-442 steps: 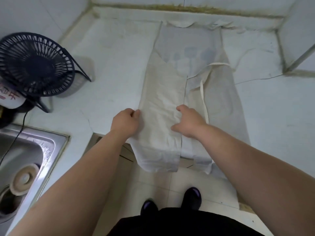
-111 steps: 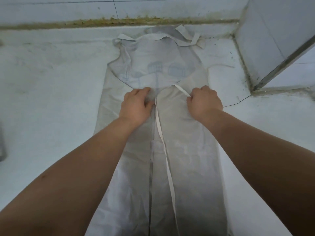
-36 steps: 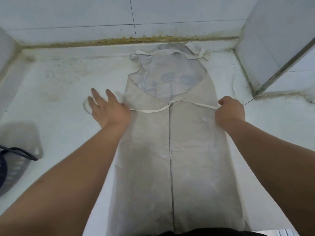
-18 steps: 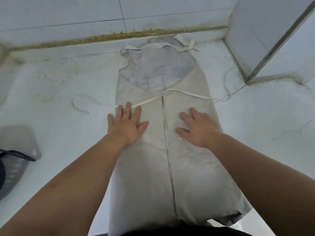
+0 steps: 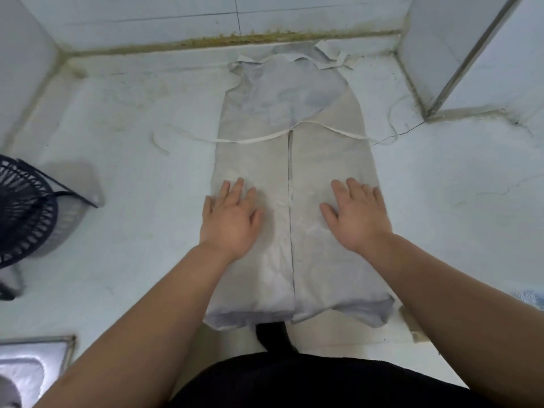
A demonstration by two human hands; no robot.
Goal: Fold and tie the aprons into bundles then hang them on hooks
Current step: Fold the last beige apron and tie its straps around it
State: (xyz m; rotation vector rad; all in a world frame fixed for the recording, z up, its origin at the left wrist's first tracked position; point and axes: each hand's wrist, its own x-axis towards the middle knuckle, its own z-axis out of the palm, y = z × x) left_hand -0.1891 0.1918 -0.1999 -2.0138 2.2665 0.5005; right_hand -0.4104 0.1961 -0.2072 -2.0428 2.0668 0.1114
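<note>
A pale beige apron (image 5: 291, 160) lies lengthwise on the white counter (image 5: 132, 178), both sides folded in so the edges meet at a centre seam. Its bib and neck strap (image 5: 323, 58) point at the back wall. The waist ties (image 5: 253, 139) stretch out flat to the left and right across the counter. My left hand (image 5: 231, 219) rests flat with straight fingers on the left panel. On the right panel my right hand (image 5: 356, 214) lies flat the same way. The apron's lower end hangs over the counter's front edge.
A black fan (image 5: 26, 210) stands on the counter at the left. A steel sink (image 5: 32, 363) shows at the lower left corner. Tiled walls close in the back and the right, where a wall corner (image 5: 426, 63) juts out.
Both hands have slid toward me down the folded apron, still flat on it. One second ago they were pulling the waist ties out to the sides, and those ties now lie loose.
</note>
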